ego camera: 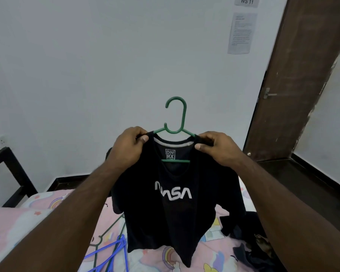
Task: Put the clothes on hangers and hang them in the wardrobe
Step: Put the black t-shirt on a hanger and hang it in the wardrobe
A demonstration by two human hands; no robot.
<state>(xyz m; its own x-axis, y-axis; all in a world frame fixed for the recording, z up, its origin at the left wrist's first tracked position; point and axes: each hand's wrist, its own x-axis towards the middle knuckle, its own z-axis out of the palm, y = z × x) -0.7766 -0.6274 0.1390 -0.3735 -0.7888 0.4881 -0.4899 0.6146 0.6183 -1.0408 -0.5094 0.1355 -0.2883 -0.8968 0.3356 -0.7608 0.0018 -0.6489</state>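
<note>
Spread across the lower view: a bed (37, 216) under a pink cartoon-print sheet, black frame at its left end, white wall behind, brown door (294, 79) to the right.

Held up over the bed, clear of the sheet: a black T-shirt (175, 213) with white NASA lettering, front toward the camera, long axis vertical, neck uppermost, hem hanging down and twisted to a point at the bottom.

Threaded through the neck: a green hanger (176, 114), upright, hook topmost with its opening to the left, shoulder bar running left to right, lower bar visible inside the collar.

Gripping the left shoulder seam: left hand (129, 148), fingers curled, thumb pinching fabric against the hanger arm. Gripping the right shoulder likewise: right hand (218, 150), thumb on the front.

Lying on the sheet lower left: blue hangers (110, 254) and more green hangers (114, 224), overlapping. Heaped at the right edge: dark clothes (249, 240).
</note>
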